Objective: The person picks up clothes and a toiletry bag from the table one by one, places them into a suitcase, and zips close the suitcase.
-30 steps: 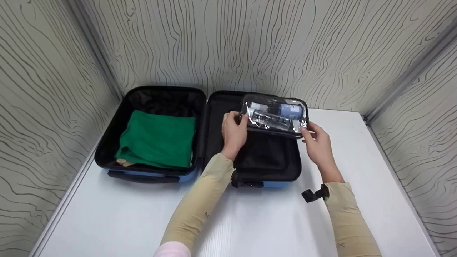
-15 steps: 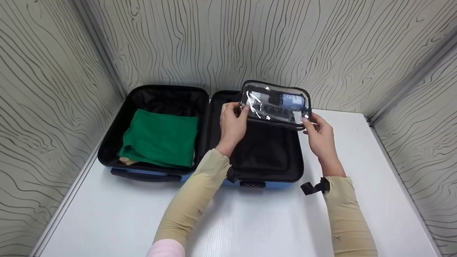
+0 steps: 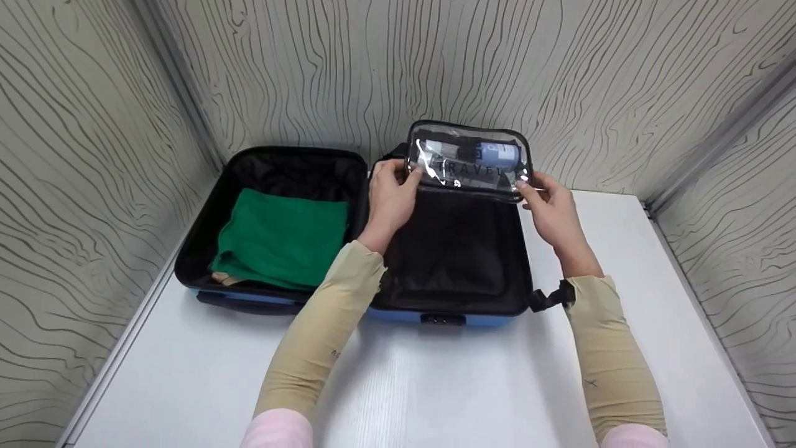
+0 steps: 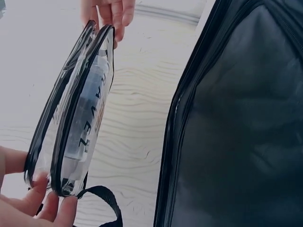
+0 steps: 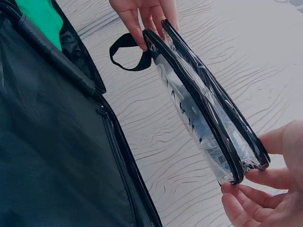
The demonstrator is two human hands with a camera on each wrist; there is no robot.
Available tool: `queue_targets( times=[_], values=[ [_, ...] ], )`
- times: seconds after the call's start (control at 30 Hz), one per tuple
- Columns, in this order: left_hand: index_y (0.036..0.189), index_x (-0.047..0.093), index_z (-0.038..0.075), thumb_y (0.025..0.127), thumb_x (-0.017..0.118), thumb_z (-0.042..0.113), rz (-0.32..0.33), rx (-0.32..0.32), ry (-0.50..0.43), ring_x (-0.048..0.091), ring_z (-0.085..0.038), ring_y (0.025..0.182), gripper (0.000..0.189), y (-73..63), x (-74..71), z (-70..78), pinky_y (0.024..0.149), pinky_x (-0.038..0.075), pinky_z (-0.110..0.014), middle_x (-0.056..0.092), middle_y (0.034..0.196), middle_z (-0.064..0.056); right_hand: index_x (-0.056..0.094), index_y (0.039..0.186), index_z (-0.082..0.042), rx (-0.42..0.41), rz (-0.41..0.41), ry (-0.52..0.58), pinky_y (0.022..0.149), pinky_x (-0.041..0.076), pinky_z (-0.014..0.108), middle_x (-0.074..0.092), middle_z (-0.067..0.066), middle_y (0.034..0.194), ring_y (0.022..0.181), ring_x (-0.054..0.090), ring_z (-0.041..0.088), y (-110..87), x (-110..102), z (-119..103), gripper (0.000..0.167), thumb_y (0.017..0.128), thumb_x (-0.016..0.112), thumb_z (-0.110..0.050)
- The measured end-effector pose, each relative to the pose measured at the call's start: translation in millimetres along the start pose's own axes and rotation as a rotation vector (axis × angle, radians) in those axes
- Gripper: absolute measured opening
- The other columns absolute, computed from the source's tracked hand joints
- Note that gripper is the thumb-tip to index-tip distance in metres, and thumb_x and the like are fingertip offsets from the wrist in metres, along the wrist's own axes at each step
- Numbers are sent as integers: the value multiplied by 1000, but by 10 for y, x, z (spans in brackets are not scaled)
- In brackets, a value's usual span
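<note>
A clear toiletry bag (image 3: 467,180) with black edging and the word TRAVEL is held up over the back of the suitcase's right half. My left hand (image 3: 392,198) pinches its left end, thumb on the near face. At the other end, my right hand (image 3: 552,208) grips the corner between thumb and fingers. Inside the bag, a blue bottle (image 3: 499,155) shows beside other containers. A black strap loop (image 5: 124,53) hangs from the end by the left hand in the right wrist view. Below lies the open suitcase (image 3: 448,249), its right half lined in black.
A folded green cloth (image 3: 283,239) lies in the suitcase's left half, with something beige (image 3: 225,278) under its near corner. The white table (image 3: 398,386) extends in front and to the right. Patterned panels (image 3: 460,62) stand behind and at both sides.
Both hands have raised the toiletry bag up and back from over the suitcase's right half, shifting slightly left at the end. Both hands keep their hold. The green cloth stays in place.
</note>
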State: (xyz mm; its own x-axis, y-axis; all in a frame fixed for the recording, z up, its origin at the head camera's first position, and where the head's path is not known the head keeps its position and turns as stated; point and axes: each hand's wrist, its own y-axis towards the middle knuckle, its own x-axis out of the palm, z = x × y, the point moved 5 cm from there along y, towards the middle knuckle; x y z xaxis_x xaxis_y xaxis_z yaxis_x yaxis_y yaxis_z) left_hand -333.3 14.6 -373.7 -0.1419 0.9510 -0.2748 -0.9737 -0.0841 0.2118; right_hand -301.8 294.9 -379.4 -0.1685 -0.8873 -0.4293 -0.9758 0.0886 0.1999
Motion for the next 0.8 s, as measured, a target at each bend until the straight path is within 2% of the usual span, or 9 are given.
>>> queue_targets(
  times=[0.2, 0.4, 0.57, 0.67, 0.8],
  values=[
    [121, 67, 0, 102, 65, 22, -19, 8, 25, 59, -19, 111, 30, 78, -152, -81, 94, 46, -27, 55, 124, -10, 43, 151, 5, 11, -50, 62, 95, 50, 34, 53, 20, 141, 117, 57, 20, 107, 142, 5, 57, 107, 56, -29],
    [122, 67, -2, 101, 66, 21, -4, 1, 57, 60, -22, 112, 30, 147, -351, -195, 96, 46, -28, 56, 123, -13, 42, 151, 7, 27, -84, 70, 92, 51, 29, 51, 21, 145, 119, 57, 23, 170, 324, -42, 56, 107, 57, -24],
    [119, 71, 2, 100, 67, 22, 7, 6, 75, 61, -21, 111, 27, 219, -546, -182, 96, 46, -30, 61, 121, -11, 44, 150, 5, 35, -102, 80, 89, 51, 25, 53, 19, 144, 117, 56, 21, 246, 439, -136, 54, 106, 58, -23],
    [118, 71, 3, 99, 69, 22, 0, 15, 67, 63, -19, 110, 26, 267, -658, -158, 94, 47, -30, 65, 120, -10, 45, 150, 5, 36, -111, 102, 90, 51, 26, 54, 19, 143, 117, 56, 21, 291, 502, -194, 54, 106, 59, -23],
    [122, 70, 5, 100, 69, 22, -3, -5, 39, 65, -18, 109, 28, 318, -791, -176, 91, 51, -30, 68, 118, -8, 46, 150, 3, 23, -134, 123, 95, 50, 34, 55, 18, 142, 118, 57, 21, 340, 611, -270, 53, 105, 59, -23]
  ],
)
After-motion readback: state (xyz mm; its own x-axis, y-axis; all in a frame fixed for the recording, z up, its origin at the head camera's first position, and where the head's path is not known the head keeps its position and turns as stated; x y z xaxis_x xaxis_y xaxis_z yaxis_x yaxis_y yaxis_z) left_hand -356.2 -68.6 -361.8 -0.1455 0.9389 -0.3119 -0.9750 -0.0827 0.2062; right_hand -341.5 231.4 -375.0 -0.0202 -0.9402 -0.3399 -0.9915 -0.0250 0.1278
